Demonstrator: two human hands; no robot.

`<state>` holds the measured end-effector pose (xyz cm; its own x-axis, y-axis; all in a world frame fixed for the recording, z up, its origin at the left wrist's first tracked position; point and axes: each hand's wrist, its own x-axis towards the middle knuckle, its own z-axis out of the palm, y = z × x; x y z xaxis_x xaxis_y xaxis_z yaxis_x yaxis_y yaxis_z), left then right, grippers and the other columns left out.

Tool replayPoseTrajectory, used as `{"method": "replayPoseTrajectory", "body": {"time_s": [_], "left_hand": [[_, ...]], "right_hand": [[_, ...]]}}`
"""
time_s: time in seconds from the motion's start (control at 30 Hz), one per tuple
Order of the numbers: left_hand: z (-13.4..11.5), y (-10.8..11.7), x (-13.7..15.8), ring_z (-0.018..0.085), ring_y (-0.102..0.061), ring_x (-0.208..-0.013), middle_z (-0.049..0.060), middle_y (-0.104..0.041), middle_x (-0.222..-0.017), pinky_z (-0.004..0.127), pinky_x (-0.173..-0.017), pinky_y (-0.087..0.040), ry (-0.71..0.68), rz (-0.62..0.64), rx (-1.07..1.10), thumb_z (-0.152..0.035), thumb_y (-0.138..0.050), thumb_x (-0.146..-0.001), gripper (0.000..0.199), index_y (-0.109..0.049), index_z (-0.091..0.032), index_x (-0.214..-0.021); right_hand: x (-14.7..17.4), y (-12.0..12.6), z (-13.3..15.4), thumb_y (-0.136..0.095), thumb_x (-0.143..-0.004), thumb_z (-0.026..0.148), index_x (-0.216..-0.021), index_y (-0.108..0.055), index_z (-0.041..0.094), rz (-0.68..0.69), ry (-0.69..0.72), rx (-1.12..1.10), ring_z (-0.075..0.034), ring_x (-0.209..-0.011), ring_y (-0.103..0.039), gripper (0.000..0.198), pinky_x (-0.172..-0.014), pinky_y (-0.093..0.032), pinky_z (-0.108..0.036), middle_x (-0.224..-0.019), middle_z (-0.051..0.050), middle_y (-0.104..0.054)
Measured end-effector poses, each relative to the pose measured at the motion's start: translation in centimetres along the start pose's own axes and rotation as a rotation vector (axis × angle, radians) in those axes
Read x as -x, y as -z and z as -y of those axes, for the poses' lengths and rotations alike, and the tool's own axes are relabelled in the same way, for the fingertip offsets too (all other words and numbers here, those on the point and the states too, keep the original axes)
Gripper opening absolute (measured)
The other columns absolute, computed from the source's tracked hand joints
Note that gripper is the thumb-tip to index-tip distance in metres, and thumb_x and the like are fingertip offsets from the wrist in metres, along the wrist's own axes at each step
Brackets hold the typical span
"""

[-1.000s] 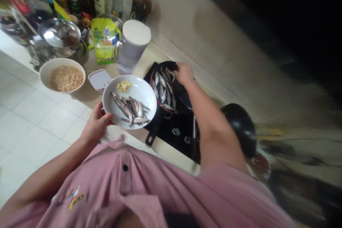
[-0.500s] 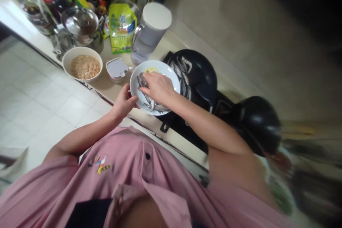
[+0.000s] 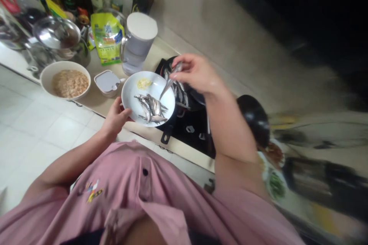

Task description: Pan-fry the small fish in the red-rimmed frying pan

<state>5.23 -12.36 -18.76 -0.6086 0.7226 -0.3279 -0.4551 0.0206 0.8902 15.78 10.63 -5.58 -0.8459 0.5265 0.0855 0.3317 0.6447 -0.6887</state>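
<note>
Head view: right hand (image 3: pixel 198 73) is pinching a small fish (image 3: pixel 168 85), narrow grip, above the plate (image 3: pixel 130 97) and pan (image 3: pixel 194 104); left hand (image 3: pixel 115 116) is gripping plate's edge. Fish probably handling light, soft, slippery; mid-body likely giving safest hold.

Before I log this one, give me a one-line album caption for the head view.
Left hand holds a plate of fish; right hand pinches another fish near the pan.

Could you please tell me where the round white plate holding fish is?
In the head view, the round white plate is left of centre, its rim held by the left hand, just right of the small square pale-lidded container.
</note>
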Motion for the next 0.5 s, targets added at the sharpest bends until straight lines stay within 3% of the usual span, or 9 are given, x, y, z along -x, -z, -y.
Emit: {"method": "replayPoseTrajectory", "body": {"time_s": [0.1, 0.2, 0.33, 0.5], "left_hand": [[0.1, 0.5, 0.1, 0.020, -0.068, -0.076, -0.001, -0.065, -0.078, 0.035, -0.070, -0.063, -0.023, -0.025, -0.013, -0.019, -0.067, -0.065, 0.050, -0.058, -0.017, -0.114], [0.0, 0.6, 0.4, 0.020, -0.069, -0.076, -0.001, -0.066, -0.080, 0.033, -0.068, -0.062, -0.023, -0.053, -0.012, -0.019, -0.067, -0.065, 0.053, -0.059, -0.017, -0.117], [-0.2, 0.3, 1.3, 0.020, -0.068, -0.077, 0.000, -0.067, -0.081, 0.030, -0.065, -0.061, -0.005, -0.106, -0.013, -0.020, -0.069, -0.065, 0.054, -0.060, -0.018, -0.118], [-0.1, 0.0, 2.7, 0.018, -0.067, -0.074, -0.001, -0.066, -0.078, 0.029, -0.064, -0.060, 0.032, -0.169, -0.037, -0.023, -0.071, -0.067, 0.056, -0.060, -0.017, -0.122]], "right_hand": [[-1.8, 5.9, -4.5, -0.081, -0.068, 0.013, -0.092, -0.065, 0.020, -0.186, -0.059, -0.029, -0.014, -0.070, -0.055, 0.029, -0.069, -0.047, -0.031, -0.076, 0.001, -0.061], [-3.9, 9.6, -9.6, -0.078, -0.070, 0.005, -0.094, -0.065, 0.018, -0.223, -0.224, 0.166, -0.013, -0.069, -0.052, 0.030, -0.072, -0.046, -0.032, -0.073, 0.001, -0.059], [-6.8, 9.8, -14.8, -0.074, -0.073, 0.003, -0.097, -0.068, 0.015, -0.081, -0.480, 0.440, -0.014, -0.071, -0.055, 0.028, -0.076, -0.046, -0.031, -0.072, 0.002, -0.058], [-10.0, 7.6, -17.3, -0.078, -0.072, 0.009, -0.107, -0.070, 0.012, 0.025, -0.566, 0.657, -0.019, -0.084, -0.063, 0.035, -0.080, -0.047, -0.031, -0.090, -0.005, -0.068]]}}
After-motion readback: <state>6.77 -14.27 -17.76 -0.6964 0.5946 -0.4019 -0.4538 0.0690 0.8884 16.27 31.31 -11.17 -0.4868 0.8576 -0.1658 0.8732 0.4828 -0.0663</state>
